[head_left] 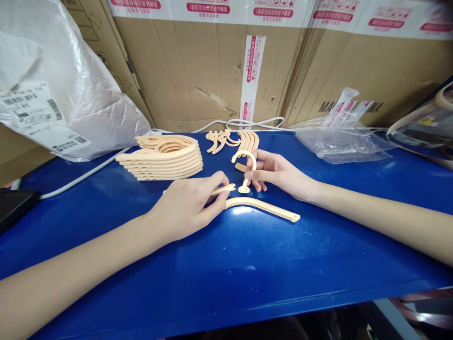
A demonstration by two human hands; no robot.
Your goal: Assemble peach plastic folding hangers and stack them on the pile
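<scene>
Between the fingers of my right hand [271,172] is a cream hanger hook [254,165], held upright with its round base pointing down. My left hand [196,203] is closed on a cream hanger arm [224,189], whose slotted end points right toward the hook's base; the two are apart. A second hanger arm [264,204] lies on the blue table [269,269], its left end close to my left fingertips. Behind my left hand stands a stack of cream hanger pieces [166,160]. Loose hooks [219,139] and several curved arms [249,140] lie farther back.
Cardboard boxes [198,71] wall off the back. A silvery package [81,85] stands at the left, with a dark device [16,208] in front of it. Clear plastic bags [343,141] lie at the back right. A white cable [83,174] runs along the rear.
</scene>
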